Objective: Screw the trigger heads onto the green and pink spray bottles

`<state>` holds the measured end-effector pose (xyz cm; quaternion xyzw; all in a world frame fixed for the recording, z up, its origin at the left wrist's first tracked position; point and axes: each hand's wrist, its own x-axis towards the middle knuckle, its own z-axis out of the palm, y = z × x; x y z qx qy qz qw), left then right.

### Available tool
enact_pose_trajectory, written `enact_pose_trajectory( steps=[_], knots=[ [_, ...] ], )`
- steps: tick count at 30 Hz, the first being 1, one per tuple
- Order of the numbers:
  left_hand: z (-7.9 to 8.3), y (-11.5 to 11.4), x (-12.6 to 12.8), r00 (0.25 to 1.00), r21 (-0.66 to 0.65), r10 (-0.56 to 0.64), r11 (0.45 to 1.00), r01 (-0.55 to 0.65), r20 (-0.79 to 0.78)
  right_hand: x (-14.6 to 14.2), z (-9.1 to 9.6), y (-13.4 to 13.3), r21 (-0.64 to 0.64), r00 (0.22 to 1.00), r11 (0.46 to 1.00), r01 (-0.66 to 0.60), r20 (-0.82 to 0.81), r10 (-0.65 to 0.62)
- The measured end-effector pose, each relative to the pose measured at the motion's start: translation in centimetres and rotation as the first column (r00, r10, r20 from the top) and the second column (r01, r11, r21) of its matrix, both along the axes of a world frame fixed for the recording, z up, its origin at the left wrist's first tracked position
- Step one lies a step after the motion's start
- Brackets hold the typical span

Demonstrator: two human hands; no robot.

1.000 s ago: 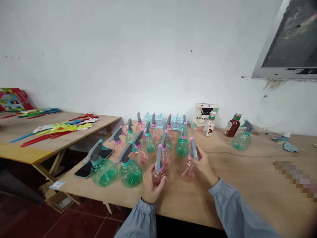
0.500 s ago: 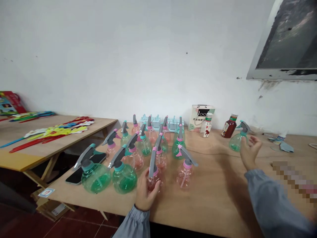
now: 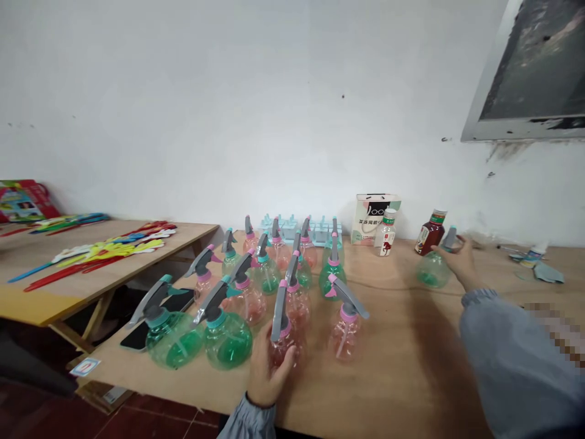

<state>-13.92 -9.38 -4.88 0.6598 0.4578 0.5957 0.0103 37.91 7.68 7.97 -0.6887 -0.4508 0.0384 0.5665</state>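
My left hand (image 3: 269, 369) is wrapped around the lower body of a pink spray bottle (image 3: 289, 350) with a grey trigger head, upright near the table's front edge. At the right, my right hand (image 3: 459, 259) closes around the head of a green spray bottle (image 3: 432, 271); the fingers hide part of its trigger. Beside my left hand stand two larger green spray bottles, the nearer one (image 3: 228, 344) and another (image 3: 176, 341) farther left. To its right is a separate pink spray bottle (image 3: 345, 335). Several more pink and green ones stand in rows behind.
A pale blue moulded rack (image 3: 315, 233), a paper bag (image 3: 365, 222), a white-labelled bottle (image 3: 386, 235) and a dark red bottle (image 3: 429, 235) stand by the wall. A phone (image 3: 134, 338) lies at the left. Colourful gloves (image 3: 114, 247) cover part of another table (image 3: 27, 305).
My right hand has moved from beside the green spray bottle onto its head and gripped it. My left hand stays on the pink spray bottle. The view has shifted slightly.
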Motion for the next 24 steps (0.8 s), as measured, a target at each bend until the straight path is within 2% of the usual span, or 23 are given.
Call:
enact_pose_trajectory(
  steps=[4,8,12,13,14,17,18,21,22,24],
  knots=[
    [-0.5,0.2,-0.2,1.000,-0.017,0.002,1.000,-0.002,0.001,-3.8,-0.9,-3.4,-0.024,0.965,0.965,-0.260,-0.028,0.259],
    [-0.9,0.3,-0.4,1.000,-0.033,0.004,0.999,-0.004,0.008,-8.2,-1.7,-8.7,0.092,0.877,0.882,-0.463,-0.101,0.471],
    [-0.6,0.4,-0.2,1.000,0.009,0.006,1.000,-0.006,0.001,-12.1,-1.8,-12.8,0.326,0.671,0.742,-0.586,-0.319,0.669],
    [-0.5,0.4,-0.2,1.000,0.016,0.010,1.000,-0.010,0.003,-12.9,-1.8,-13.4,0.376,0.637,0.729,-0.572,-0.356,0.684],
    [-0.4,0.4,-0.1,1.000,0.019,0.008,1.000,-0.008,0.000,-13.7,-1.8,-13.9,0.408,0.631,0.738,-0.537,-0.387,0.673],
    [-0.1,0.3,0.0,1.000,0.022,0.007,1.000,-0.007,-0.014,-15.6,-1.7,-14.7,0.391,0.657,0.788,-0.475,-0.438,0.614],
    [0.0,0.3,0.0,1.000,0.022,0.013,1.000,-0.013,-0.014,-16.2,-1.6,-14.9,0.371,0.645,0.779,-0.506,-0.436,0.627],
    [0.0,0.2,0.0,1.000,0.020,0.016,1.000,-0.016,-0.006,-17.1,-1.4,-15.5,0.349,0.562,0.704,-0.619,-0.429,0.707],
    [0.0,0.2,0.0,1.000,0.021,0.014,1.000,-0.014,-0.003,-17.3,-1.3,-15.6,0.353,0.557,0.700,-0.621,-0.430,0.711],
    [0.0,0.1,0.0,1.000,0.026,0.010,1.000,-0.010,-0.004,-17.3,-1.3,-15.7,0.361,0.607,0.737,-0.571,-0.419,0.675]
  ],
)
